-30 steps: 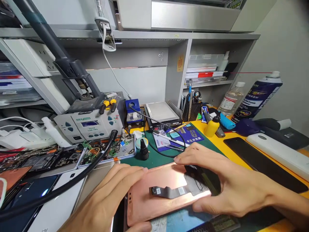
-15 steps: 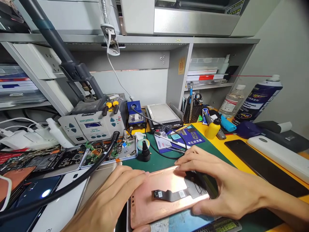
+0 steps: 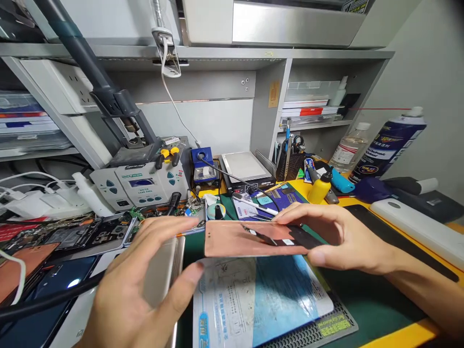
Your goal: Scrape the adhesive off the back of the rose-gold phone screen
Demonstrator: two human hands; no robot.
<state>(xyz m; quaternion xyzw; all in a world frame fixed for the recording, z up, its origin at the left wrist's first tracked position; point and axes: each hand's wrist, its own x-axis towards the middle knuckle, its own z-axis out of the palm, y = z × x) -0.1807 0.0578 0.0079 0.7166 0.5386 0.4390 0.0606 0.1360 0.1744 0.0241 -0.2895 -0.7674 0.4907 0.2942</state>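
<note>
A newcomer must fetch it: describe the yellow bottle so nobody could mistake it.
Start at the grey shelf unit behind the bench. Below its right bay, on the yellow bench top, stands the yellow bottle. Unlike the clear bottle and dark spray can beyond, it is squat, black-capped.

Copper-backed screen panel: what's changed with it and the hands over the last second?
The copper-backed screen panel was lying flat under both hands; now the right hand has lifted it by its right end, clear of the blue and white sheet beneath. The left hand has come off it and hangs open by its left edge. The rework station, yellow bottle and spray can stayed put.
</note>
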